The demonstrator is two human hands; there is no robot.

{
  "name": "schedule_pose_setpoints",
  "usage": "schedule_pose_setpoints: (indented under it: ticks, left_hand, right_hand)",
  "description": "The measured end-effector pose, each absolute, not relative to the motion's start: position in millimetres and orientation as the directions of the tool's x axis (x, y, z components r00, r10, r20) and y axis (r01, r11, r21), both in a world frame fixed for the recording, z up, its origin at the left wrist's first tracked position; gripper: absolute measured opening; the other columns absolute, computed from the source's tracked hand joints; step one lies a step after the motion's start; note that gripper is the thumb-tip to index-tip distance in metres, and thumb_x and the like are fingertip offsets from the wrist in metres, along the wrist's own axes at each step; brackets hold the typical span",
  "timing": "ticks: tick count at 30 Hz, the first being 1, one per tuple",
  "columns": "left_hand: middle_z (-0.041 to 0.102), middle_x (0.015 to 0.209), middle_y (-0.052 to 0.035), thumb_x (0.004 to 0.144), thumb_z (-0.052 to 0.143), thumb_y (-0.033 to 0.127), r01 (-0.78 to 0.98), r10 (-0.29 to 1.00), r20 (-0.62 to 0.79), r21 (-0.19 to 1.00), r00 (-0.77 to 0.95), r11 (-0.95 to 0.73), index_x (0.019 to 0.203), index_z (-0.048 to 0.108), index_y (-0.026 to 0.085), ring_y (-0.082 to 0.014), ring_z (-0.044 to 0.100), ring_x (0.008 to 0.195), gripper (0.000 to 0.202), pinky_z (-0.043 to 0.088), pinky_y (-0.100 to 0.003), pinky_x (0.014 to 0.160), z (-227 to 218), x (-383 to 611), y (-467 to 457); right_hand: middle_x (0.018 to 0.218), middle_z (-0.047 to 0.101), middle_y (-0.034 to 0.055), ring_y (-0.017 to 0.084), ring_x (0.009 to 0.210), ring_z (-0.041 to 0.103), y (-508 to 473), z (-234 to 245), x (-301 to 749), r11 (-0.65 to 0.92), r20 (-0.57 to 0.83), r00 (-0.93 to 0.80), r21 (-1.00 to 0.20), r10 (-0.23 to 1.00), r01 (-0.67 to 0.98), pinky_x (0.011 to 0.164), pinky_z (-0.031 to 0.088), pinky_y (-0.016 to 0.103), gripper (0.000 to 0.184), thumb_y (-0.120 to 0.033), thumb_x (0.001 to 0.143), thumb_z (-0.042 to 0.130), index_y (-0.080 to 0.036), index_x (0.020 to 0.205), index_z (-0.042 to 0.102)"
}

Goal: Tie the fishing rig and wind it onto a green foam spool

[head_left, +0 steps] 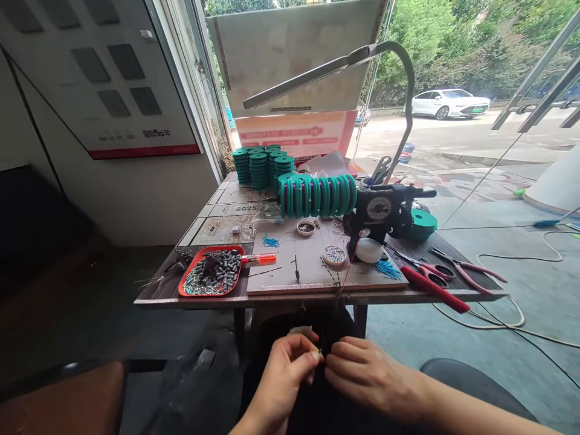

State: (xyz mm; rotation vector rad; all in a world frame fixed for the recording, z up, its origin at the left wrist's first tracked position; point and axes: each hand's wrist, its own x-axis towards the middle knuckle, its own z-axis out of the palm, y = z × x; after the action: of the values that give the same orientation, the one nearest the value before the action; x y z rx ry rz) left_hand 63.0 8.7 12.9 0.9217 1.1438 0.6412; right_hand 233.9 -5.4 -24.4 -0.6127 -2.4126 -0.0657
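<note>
In the head view, my left hand [287,371] is closed in a pinch, thumb against forefinger, below the table's front edge. A tiny pale bit shows at its fingertips, too small to name. Close beside it my right hand [362,371] has its fingers curled together; what they hold, if anything, is hidden. Both hands are over dark clothing. Above them, a thin red line [348,272] runs down from the black winding device [378,208], which carries a row of green foam spools [317,196]. A pale board [272,281] lies at the table's front.
An orange tray [182,287] of grey metal weights stands left, beside an orange-capped tube [260,259]. Small dishes hold beads [334,255] and dark bits [306,228]. Scissors [435,273], pliers [471,266] and a red-handled tool [432,289] lie right. Green spools [259,169] stack behind; a lamp [312,72] arches overhead.
</note>
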Motion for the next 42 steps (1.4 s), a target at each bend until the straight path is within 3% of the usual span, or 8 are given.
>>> schedule_pose_setpoints:
  ticks: [4, 8, 16, 20, 23, 27, 31, 42]
  left_hand:
    - [0.061, 0.101, -0.0019, 0.072, 0.058, 0.025, 0.417, 0.959, -0.038, 0.905, 0.280, -0.086, 0.058, 0.062, 0.017, -0.0077, 0.058, 0.090, 0.017, 0.044, -0.013, 0.072, 1.3, 56.9, 4.2]
    - [0.062, 0.098, -0.0048, 0.075, 0.055, 0.018, 0.588, 0.667, 0.670, 0.410, 0.325, -0.698, 0.083, 0.065, 0.019, -0.0102, 0.061, 0.091, 0.013, 0.049, -0.016, 0.080, -24.5, 51.9, -0.4]
    - [0.064, 0.075, -0.0061, 0.072, 0.058, 0.005, 0.740, 0.314, 0.916, 0.028, 0.250, -0.672, 0.076, 0.066, 0.012, -0.0084, 0.059, 0.070, 0.011, 0.045, -0.018, 0.067, -20.7, 54.0, 6.7]
    - [0.066, 0.072, -0.0020, 0.072, 0.059, 0.007, 0.592, 0.655, 0.737, 0.456, 0.167, -0.664, 0.075, 0.067, 0.016, -0.0049, 0.059, 0.064, 0.013, 0.043, -0.013, 0.062, -7.5, 49.4, 6.7]
    - [0.058, 0.065, 0.0023, 0.071, 0.061, 0.024, 0.139, 0.986, -0.081, 0.988, 0.148, 0.060, 0.061, 0.060, 0.016, 0.0004, 0.044, 0.046, 0.013, 0.032, -0.013, 0.045, 5.0, 49.2, 8.3]
    - [0.058, 0.067, 0.0046, 0.059, 0.065, 0.018, -0.270, 0.692, -0.573, 0.651, 0.439, 0.710, 0.063, 0.054, 0.015, 0.0029, 0.033, 0.039, 0.012, 0.019, -0.013, 0.041, 13.4, 50.0, 13.4]
    - [0.057, 0.065, 0.0053, 0.057, 0.066, 0.014, -0.313, 0.620, -0.577, 0.547, 0.532, 0.776, 0.064, 0.055, 0.013, 0.0036, 0.035, 0.040, 0.013, 0.017, -0.012, 0.043, 7.3, 50.5, 14.5]
    - [0.049, 0.052, 0.0062, 0.055, 0.067, 0.017, -0.243, 0.618, -0.602, 0.588, 0.506, 0.772, 0.061, 0.054, 0.014, 0.0013, 0.039, 0.042, 0.014, 0.020, -0.012, 0.045, 4.2, 55.8, 15.9]
  right_hand:
    - [0.073, 0.045, 0.0053, 0.001, 0.076, 0.027, -13.7, -18.4, 222.7, 0.876, 0.567, -0.668, -0.323, 0.483, 0.359, 0.073, 0.016, 0.013, 0.045, -0.023, 0.094, 0.016, -0.006, 0.073, 0.053]
    - [0.071, 0.047, 0.0024, -0.004, 0.071, 0.030, -1.3, 13.9, 208.8, 0.714, 0.449, -0.602, -0.623, 0.661, 0.319, 0.071, 0.022, 0.008, 0.038, -0.025, 0.091, 0.031, -0.005, 0.068, 0.055]
    - [0.076, 0.053, -0.0011, -0.010, 0.054, 0.037, 66.4, 75.4, 175.7, 0.038, -0.286, -0.514, -0.846, 0.809, 0.532, 0.053, 0.027, -0.001, 0.027, -0.020, 0.080, 0.052, -0.003, 0.099, 0.060]
    - [0.073, 0.052, -0.0015, -0.010, 0.055, 0.037, 68.6, 73.5, 172.7, 0.105, -0.241, -0.504, -0.819, 0.829, 0.564, 0.055, 0.025, 0.001, 0.023, -0.020, 0.078, 0.054, -0.005, 0.093, 0.062]
    - [0.079, 0.051, -0.0002, -0.009, 0.066, 0.033, 49.2, 57.4, 189.5, 0.219, -0.059, -0.417, -0.779, 0.907, 0.588, 0.063, 0.020, 0.003, 0.018, -0.019, 0.080, 0.052, -0.006, 0.089, 0.060]
    - [0.075, 0.047, 0.0021, -0.003, 0.076, 0.031, 14.7, 18.5, 219.7, 0.803, 0.635, -0.521, -0.300, 0.571, 0.515, 0.074, 0.019, 0.011, 0.027, -0.021, 0.090, 0.037, -0.011, 0.081, 0.060]
    - [0.083, 0.049, 0.0029, 0.000, 0.079, 0.037, -1.8, -9.2, 227.6, 0.855, 0.694, -0.648, 0.091, 0.313, 0.510, 0.078, 0.022, 0.017, 0.029, -0.019, 0.092, 0.029, -0.012, 0.095, 0.057]
    - [0.091, 0.049, 0.0026, 0.001, 0.083, 0.038, 5.5, -18.2, 227.9, 0.824, 0.683, -0.670, 0.177, 0.291, 0.539, 0.075, 0.021, 0.018, 0.028, -0.015, 0.092, 0.023, -0.006, 0.093, 0.049]
